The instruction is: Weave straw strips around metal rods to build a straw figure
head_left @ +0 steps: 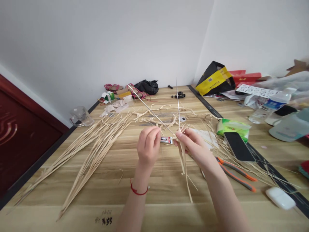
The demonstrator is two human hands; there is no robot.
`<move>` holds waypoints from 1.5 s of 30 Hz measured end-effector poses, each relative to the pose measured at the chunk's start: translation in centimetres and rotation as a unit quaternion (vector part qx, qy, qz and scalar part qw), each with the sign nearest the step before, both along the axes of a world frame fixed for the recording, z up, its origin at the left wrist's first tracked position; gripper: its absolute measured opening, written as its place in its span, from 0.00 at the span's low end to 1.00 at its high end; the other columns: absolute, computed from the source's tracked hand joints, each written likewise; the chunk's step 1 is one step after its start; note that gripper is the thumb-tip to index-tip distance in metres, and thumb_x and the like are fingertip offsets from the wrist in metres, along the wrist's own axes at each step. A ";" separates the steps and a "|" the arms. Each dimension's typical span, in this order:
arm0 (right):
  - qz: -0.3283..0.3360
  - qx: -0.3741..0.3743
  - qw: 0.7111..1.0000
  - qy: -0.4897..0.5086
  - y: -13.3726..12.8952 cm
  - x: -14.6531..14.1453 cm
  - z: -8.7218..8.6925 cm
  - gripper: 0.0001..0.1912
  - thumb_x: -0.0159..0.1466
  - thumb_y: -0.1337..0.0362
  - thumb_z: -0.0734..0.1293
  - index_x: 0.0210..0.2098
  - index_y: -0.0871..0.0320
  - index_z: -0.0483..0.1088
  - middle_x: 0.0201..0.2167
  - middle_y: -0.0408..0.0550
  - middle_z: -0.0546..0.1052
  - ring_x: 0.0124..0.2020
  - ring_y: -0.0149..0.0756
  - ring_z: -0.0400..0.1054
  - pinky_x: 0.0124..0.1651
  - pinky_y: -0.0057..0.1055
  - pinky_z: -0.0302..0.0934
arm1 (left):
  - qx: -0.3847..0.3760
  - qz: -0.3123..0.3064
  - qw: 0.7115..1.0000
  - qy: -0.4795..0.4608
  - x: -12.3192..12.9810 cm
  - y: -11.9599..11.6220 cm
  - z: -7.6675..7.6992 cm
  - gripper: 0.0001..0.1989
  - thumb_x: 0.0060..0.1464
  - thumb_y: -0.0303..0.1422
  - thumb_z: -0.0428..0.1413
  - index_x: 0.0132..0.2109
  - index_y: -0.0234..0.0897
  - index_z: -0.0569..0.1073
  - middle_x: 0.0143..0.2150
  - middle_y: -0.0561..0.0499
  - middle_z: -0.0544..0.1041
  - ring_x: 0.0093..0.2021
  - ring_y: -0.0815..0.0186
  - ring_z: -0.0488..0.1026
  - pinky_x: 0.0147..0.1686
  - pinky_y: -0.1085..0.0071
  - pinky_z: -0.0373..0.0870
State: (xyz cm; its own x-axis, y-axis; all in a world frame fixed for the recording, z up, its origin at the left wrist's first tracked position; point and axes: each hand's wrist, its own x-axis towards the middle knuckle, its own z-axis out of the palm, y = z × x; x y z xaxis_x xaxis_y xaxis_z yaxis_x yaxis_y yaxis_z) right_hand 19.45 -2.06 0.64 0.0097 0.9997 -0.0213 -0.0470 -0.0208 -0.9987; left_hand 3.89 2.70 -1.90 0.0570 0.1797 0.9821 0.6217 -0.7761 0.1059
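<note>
My right hand pinches a small bundle of pale straw strips, whose loose ends hang down below the fingers. Two thin metal rods come out of this bundle: one rod stands nearly upright and the other rod slants up to the left. To the left, my left hand has its fingers curled together in a pinch, close under the slanting rod. What is between its fingertips is too small to make out. Behind the hands, a glue tube lies on the table, partly covered.
Long straw bundles spread across the left side, near a glass mug. Twisted straw pieces lie beyond my hands. On the right are orange-handled pliers, a phone, a tissue pack, a white earbud case and a water bottle.
</note>
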 end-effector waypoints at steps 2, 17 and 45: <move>0.008 -0.003 1.000 -0.009 -0.1 -0.1 0.1 0.18 0.60 0.47 0.66 0.31 0.55 0.63 0.24 0.41 0.72 0.22 0.28 0.59 0.23 0.24 0.51 | -0.013 -0.023 0.999 -0.035 0.3 -0.2 0.0 0.12 0.54 0.18 0.57 0.44 0.36 0.72 0.40 0.47 0.78 0.42 0.65 0.77 0.42 0.67 0.76; -0.030 -0.010 0.999 0.000 0.0 0.5 0.2 0.18 0.60 0.46 0.66 0.32 0.55 0.65 0.25 0.43 0.73 0.24 0.29 0.63 0.23 0.24 0.52 | -0.086 -0.078 0.991 0.071 -2.7 0.7 1.2 0.10 0.56 0.23 0.57 0.43 0.40 0.75 0.37 0.50 0.75 0.43 0.64 0.73 0.45 0.63 0.72; -0.004 -0.034 0.999 -0.001 -0.9 0.6 1.4 0.18 0.59 0.46 0.67 0.30 0.56 0.64 0.25 0.41 0.70 0.21 0.27 0.57 0.22 0.24 0.47 | -0.061 -0.022 0.995 -0.077 -2.1 0.1 1.1 0.11 0.56 0.21 0.56 0.40 0.40 0.79 0.38 0.50 0.82 0.41 0.64 0.79 0.47 0.62 0.76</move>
